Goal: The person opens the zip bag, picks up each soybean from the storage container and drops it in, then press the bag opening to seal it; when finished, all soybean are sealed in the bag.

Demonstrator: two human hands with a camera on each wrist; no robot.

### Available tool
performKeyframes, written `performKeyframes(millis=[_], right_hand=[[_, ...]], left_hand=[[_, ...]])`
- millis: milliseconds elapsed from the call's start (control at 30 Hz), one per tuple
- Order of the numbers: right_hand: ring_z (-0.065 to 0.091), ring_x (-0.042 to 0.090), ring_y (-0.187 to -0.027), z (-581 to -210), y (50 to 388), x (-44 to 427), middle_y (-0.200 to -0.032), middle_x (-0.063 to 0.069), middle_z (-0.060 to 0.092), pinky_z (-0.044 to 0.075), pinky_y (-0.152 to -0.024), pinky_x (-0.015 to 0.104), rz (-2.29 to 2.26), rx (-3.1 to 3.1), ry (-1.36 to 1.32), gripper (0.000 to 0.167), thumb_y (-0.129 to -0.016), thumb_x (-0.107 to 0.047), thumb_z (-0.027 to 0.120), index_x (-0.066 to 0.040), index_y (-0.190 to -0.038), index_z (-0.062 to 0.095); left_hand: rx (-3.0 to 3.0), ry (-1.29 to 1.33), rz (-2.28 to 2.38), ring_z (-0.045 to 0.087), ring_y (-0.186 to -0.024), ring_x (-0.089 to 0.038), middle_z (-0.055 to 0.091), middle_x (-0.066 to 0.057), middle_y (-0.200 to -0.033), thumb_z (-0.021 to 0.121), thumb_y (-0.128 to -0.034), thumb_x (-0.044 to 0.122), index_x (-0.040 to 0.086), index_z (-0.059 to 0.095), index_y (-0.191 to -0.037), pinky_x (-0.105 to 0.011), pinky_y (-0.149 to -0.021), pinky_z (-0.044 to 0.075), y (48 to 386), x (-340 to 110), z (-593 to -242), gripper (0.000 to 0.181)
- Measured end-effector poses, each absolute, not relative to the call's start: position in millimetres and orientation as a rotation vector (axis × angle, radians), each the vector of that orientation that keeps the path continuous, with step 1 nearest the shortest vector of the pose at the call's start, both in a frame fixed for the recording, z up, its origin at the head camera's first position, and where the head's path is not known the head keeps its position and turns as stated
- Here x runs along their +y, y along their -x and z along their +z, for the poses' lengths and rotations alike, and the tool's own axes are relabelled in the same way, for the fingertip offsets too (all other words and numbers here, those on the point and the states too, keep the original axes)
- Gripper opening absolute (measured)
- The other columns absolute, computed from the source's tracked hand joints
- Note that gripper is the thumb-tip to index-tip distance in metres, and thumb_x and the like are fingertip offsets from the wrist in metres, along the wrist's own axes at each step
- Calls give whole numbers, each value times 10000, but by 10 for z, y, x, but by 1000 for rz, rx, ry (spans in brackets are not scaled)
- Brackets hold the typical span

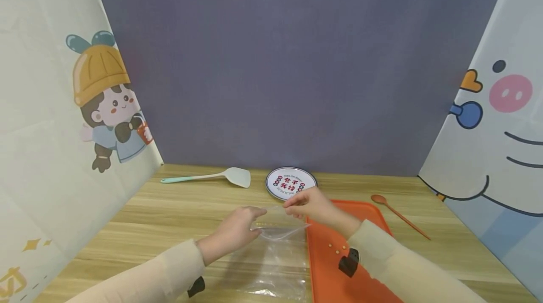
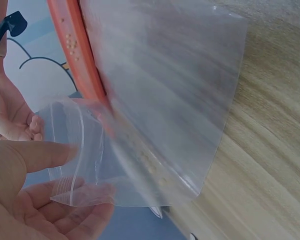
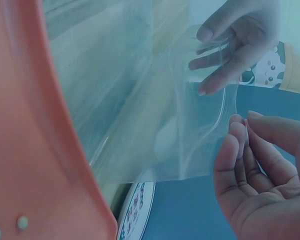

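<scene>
- Far left of the head view: a pale wall (image 1: 34,119) printed with a cartoon figure (image 1: 108,100) in a yellow cap.
- Left of centre, mid-height: a white spatula (image 1: 237,177) with a mint handle lies on a wood-grain table (image 1: 140,218), before a dark purple-grey backdrop (image 1: 271,67).
- Lower left to centre: a cream-sleeved arm reaches in from the bottom edge. Its left hand (image 1: 234,231) holds one side of a bag's mouth, thumb on one side of the film and fingers on the other, with space between them.
- Lower centre: the clear zip bag (image 1: 277,258), its mouth raised between both hands, its body trailing down to the bottom of the frame. Small yellowish marks show near its mouth; whether they are on the film or inside, I cannot tell.
- Centre, behind the hands: a white plate (image 1: 290,183) with a blue rim and red characters.
- Just right of centre: the right hand (image 1: 313,207) pinches the bag's edge narrowly between thumb and forefinger.
- Lower right of centre: an orange-red tray (image 1: 331,277) just beside the bag, with a few small pale beads (image 1: 337,252) on it.
- Right: a reddish-brown spoon (image 1: 382,200) on the table, slanting down to the right.
- Far right: a wall print (image 1: 488,152) with a pink snout.
</scene>
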State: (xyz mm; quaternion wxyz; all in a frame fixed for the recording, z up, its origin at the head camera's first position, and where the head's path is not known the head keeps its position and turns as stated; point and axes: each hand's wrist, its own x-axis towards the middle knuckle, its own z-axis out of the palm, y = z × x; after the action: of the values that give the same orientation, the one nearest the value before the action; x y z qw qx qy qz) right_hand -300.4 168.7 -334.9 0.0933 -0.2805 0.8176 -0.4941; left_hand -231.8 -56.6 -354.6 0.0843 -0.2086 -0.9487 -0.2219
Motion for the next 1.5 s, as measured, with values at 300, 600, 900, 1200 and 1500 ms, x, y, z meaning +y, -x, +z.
performKeyframes(millis=[300,600,900,1200,1500], right_hand=[[661,174,-725,-3336,3046,2036,-877,196,732,593,-657,299,-1468,2448,787,224,-866,-87,694,78,-1017,704],[626,142,-726,-3455,3096,2477,-879,157,721,591,-683,381,-1360,2511,709,259,-879,-106,683,100,-1036,668],[602,174,-754,-3533,3080,2865,-982,172,708,563,-680,349,-1250,2569,647,286,-904,-141,659,72,-1094,650],[637,198,-837,-3691,3128,3293,-1037,198,685,575,-706,340,-1239,2521,549,328,-896,-117,673,119,-1116,614],[576,147,-774,-3819,3137,3459,-899,100,640,522,-602,246,-1195,2385,584,339,-786,-12,743,119,-1068,606]], left_hand=[[-2827,609,-702,631,-1118,-359,635,-190,-1262,732,-787,58,-20,625,-1220,-471,-954,546,2326,-593,-3572,453],[-2805,612,-719,623,-1138,-367,640,-186,-1257,721,-800,52,-20,625,-1217,-478,-971,535,2322,-627,-3604,435],[-2807,592,-719,619,-1143,-371,634,-191,-1264,728,-799,57,-17,615,-1233,-481,-974,532,2293,-627,-3608,455],[-2799,620,-743,615,-1147,-375,629,-203,-1265,706,-814,42,-37,605,-1237,-482,-973,531,2266,-632,-3621,442],[-2811,632,-725,597,-1178,-373,633,-180,-1270,714,-806,45,-29,615,-1228,-487,-1005,507,2279,-633,-3653,440]])
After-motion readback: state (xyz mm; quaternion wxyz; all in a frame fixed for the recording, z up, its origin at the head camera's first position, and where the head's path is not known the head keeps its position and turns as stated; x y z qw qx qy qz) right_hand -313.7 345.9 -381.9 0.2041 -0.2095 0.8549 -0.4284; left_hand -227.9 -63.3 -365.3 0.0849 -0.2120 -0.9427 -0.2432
